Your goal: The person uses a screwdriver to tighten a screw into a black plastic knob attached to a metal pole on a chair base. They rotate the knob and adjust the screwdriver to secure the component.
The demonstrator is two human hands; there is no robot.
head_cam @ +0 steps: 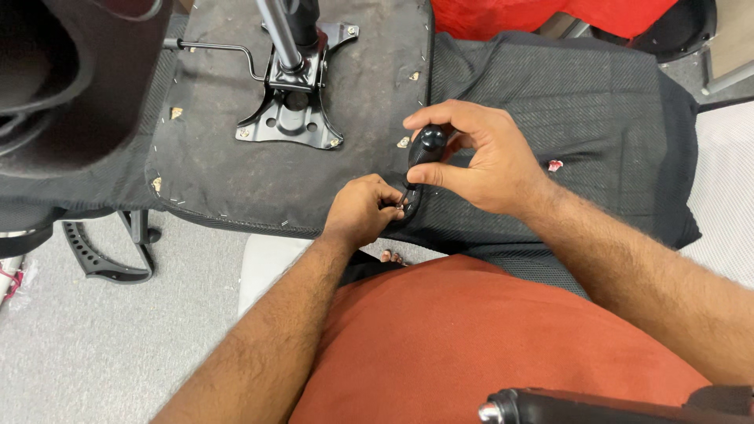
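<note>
A person is looking down at their own two bare hands, which are working on an upturned office chair seat (212,169). The seat is lying bottom up, showing dark grey fabric stapled along its edges. A black metal plate (292,110) is sitting bolted near the middle of the seat, with a grey metal post (281,35) rising from it toward the top edge of the view and a thin lever (224,51) sticking out to the left.

The right hand (483,161) is curling closed around the rounded black handle of a screwdriver (422,153), gripping it with thumb and fingers. The screwdriver is standing nearly upright, with its tip pointing down at the seat's near right corner. The left hand (363,210) is pinching closed at that same corner, its fingertips touching the tool's lower end; what it is pinching is too small to tell. Both hands are almost touching each other.

To the right of the seat, a dark grey woven cushion (581,118) is lying just beside it, and red cloth (542,14) is showing beyond its far edge. A black curved armrest (102,251) is lying on the grey carpet (94,353) under the seat's near left corner. The person's rust-red clothing (479,345) is filling the bottom of the view.
</note>
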